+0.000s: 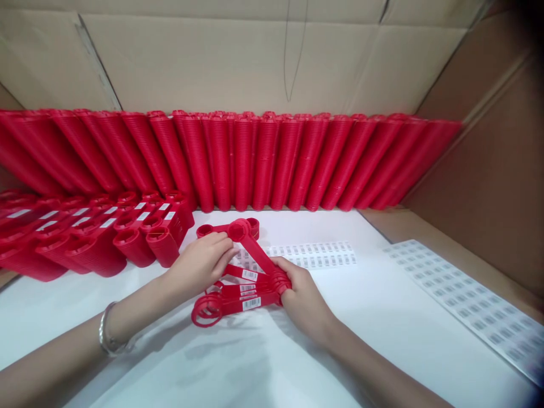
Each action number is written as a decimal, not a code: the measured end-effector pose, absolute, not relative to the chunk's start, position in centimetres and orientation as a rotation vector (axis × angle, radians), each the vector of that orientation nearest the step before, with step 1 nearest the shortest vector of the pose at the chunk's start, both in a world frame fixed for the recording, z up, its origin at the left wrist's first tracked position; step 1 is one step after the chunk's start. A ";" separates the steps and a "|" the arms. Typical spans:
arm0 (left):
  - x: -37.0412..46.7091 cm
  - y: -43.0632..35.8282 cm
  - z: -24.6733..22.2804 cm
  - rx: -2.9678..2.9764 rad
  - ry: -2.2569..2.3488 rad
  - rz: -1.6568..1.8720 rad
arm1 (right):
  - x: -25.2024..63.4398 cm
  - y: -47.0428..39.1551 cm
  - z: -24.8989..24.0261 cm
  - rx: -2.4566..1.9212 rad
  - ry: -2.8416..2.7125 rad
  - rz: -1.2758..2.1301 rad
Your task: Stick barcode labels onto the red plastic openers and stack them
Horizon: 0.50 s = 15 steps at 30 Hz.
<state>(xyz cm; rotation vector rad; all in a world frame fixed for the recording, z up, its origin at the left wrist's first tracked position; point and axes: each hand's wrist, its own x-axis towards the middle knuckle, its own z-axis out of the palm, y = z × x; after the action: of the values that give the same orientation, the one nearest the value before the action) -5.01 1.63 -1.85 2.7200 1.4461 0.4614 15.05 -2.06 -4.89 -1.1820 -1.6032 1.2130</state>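
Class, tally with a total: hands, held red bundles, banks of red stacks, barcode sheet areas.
Hands: 2 (left hand, right hand)
Held red bundle: 1
Banks of red stacks: 2 (back row, left block)
Barcode sheet areas: 2 (middle sheet, right sheets)
Total: 7

Left-hand grip point(212, 258) curled left of centre, right-hand grip point(302, 294) clenched just right of centre, forearms point(142, 314) slanting inward from below

Clearance over front-right tabletop point(408, 331), held red pieces point(257, 254) obstructing centre, red stacks point(266, 164) (continuous row) blocking rear, labelled bundles point(94, 232) left, cardboard wall point(488, 158) right.
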 end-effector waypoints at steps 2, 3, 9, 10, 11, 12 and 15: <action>-5.1 2.0 -2.4 2.682 1.530 0.403 | 15.1 -2.0 -4.9 -1.193 -1.618 1.209; -5.2 2.2 -2.7 2.665 1.568 0.378 | 15.1 -1.9 -5.0 -1.198 -1.621 1.214; -5.8 2.7 -4.0 2.632 1.602 0.284 | 15.1 -1.9 -5.3 -1.221 -1.585 1.270; -5.8 2.7 -4.1 2.631 1.592 0.302 | 15.1 -1.8 -5.4 -1.232 -1.581 1.271; -5.9 2.6 -4.1 2.633 1.589 0.318 | 15.1 -1.8 -5.4 -1.239 -1.579 1.275; -5.9 2.6 -4.2 2.637 1.595 0.325 | 15.1 -1.7 -5.5 -1.242 -1.574 1.279; -6.0 2.4 -4.0 2.640 1.599 0.313 | 15.2 -1.5 -5.7 -1.227 -1.549 1.307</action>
<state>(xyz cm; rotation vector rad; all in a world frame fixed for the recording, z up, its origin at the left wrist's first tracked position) -5.97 2.39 -3.96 2.6399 1.5995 0.3133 15.18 -1.54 -5.73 -1.2272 -1.5490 1.3066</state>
